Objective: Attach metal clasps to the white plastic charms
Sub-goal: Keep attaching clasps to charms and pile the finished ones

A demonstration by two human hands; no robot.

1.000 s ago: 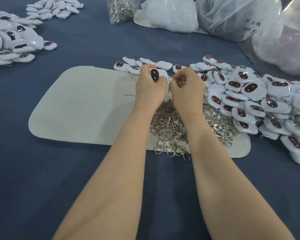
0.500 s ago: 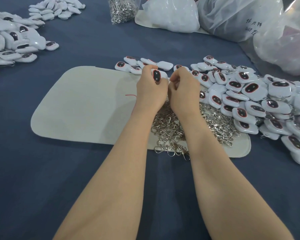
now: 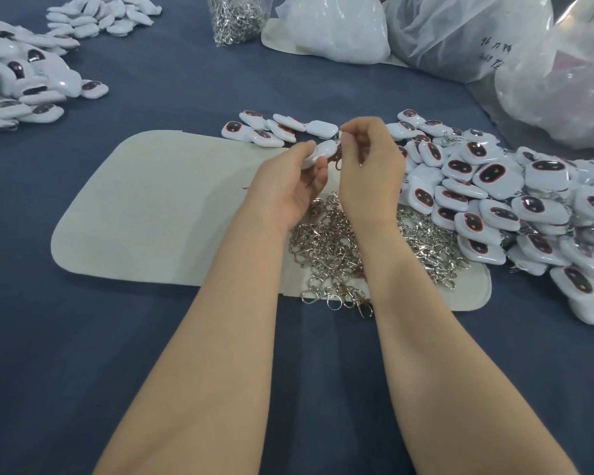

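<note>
My left hand (image 3: 290, 181) pinches a white plastic charm (image 3: 321, 151), its plain white back turned up. My right hand (image 3: 371, 166) pinches a small metal clasp (image 3: 339, 135) at the charm's top corner; a hook hangs below between the hands. Both hands hover above a heap of loose silver clasps (image 3: 336, 245) on a cream felt mat (image 3: 158, 207). A large pile of white charms with dark oval faces (image 3: 501, 197) lies to the right of my hands.
Another charm pile (image 3: 21, 84) sits far left, and a smaller one (image 3: 100, 15) at the back. A clear bag of clasps (image 3: 235, 15) and several plastic bags (image 3: 460, 32) stand at the back right. Blue cloth (image 3: 66, 354) covers the table.
My left hand has rolled palm-up and turned the charm so its white back shows instead of its dark face. My right hand has lifted slightly and keeps its pinch at the charm's top.
</note>
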